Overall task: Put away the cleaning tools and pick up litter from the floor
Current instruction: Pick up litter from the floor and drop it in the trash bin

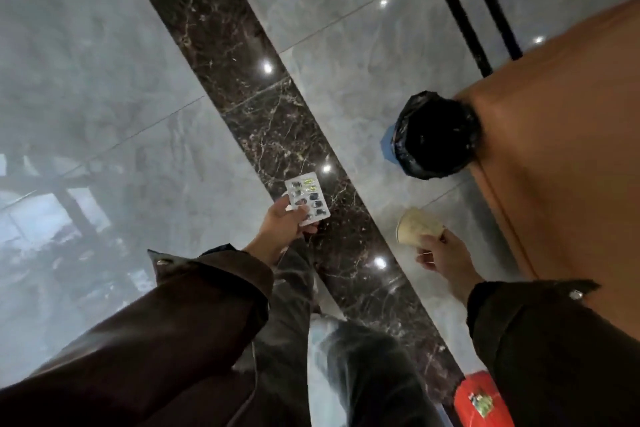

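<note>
My left hand (282, 227) pinches a silver pill blister pack (307, 198) by its lower corner, held out over the dark marble strip (242, 80) of the floor. A crumpled beige paper cup (417, 227) sits in the fingers of my right hand (443, 255), its mouth turned to the left. A round bin lined with a black bag (437, 135) stands ahead of the cup, against an orange-brown surface. Both hands hang short of the bin.
Glossy grey tile floor (104, 80) spreads to the left. An orange-brown counter or wall (561, 149) fills the right side. A red container with a label (479, 399) stands at the bottom right near my leg. Two black lines (478, 10) cross the floor at top right.
</note>
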